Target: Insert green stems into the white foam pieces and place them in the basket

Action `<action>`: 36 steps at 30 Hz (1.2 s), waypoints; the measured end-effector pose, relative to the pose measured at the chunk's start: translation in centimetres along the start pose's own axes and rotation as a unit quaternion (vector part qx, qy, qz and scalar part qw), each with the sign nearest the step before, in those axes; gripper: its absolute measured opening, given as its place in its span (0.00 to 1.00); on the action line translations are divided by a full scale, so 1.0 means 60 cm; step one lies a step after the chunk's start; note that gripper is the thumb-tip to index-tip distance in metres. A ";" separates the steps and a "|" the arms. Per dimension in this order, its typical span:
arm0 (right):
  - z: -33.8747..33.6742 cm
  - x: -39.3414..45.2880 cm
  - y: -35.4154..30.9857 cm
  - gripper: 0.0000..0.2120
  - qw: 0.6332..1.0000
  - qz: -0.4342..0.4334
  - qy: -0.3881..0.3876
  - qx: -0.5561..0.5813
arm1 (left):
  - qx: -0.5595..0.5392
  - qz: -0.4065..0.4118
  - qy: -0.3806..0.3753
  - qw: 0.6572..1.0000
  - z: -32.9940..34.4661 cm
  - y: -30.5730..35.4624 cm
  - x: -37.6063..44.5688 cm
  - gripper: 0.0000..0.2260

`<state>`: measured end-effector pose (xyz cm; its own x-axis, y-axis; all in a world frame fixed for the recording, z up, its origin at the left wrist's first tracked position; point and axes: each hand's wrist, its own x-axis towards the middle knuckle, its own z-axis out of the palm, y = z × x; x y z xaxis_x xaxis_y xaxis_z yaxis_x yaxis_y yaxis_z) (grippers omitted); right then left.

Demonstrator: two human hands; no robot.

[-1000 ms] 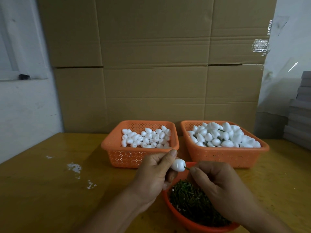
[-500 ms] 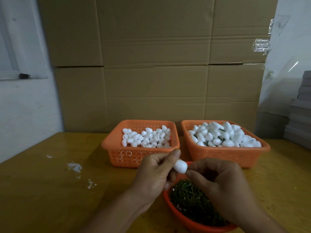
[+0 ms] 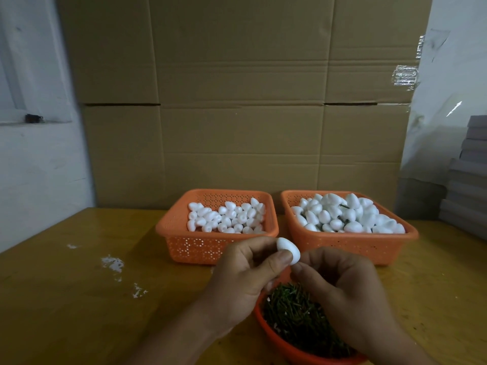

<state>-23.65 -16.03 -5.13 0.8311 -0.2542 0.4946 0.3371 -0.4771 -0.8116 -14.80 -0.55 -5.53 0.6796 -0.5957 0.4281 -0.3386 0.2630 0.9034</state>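
Matt white foam pieces; perforated orange plastic baskets; worn, faintly glossy wooden table; matt cardboard.

1 head-worn wide-angle view, looking forward and down over the table.

I only get this 1 view, so nothing overlaps with a 2nd. It sits above and just behind the left hand and right hand, which fill the lower middle, very near the lens. It faces the cardboard wall straight on. The table runs away from me, with 2 orange baskets, left and right, mid-frame, and the bowl cut off by the bottom edge. Wide-angle bending shows at both sides.
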 end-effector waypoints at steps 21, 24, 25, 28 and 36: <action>0.006 0.001 -0.011 0.07 0.994 0.055 -0.020 0.092 | 0.086 0.065 0.001 0.994 0.012 0.004 -0.005 0.09; -0.004 0.010 -0.011 0.06 0.995 0.065 0.008 0.072 | 0.096 0.056 0.008 0.994 0.015 0.003 -0.006 0.15; -0.011 0.017 -0.009 0.08 0.996 0.066 0.027 0.055 | 0.104 0.053 0.012 0.993 0.015 0.001 -0.007 0.14; -0.043 0.055 0.007 0.08 0.992 0.075 0.105 -0.013 | 0.132 0.047 0.027 0.990 0.014 -0.005 -0.007 0.11; -0.133 0.189 0.075 0.06 0.945 0.108 0.229 -0.207 | 0.147 0.056 0.022 0.987 0.013 -0.015 -0.007 0.15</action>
<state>-16.23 -27.76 -0.72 0.5510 -0.6754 0.4902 -0.0991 -0.6362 -0.7651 -15.31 -1.14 -6.52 0.6523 -0.5402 0.5317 -0.5832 0.0904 0.8073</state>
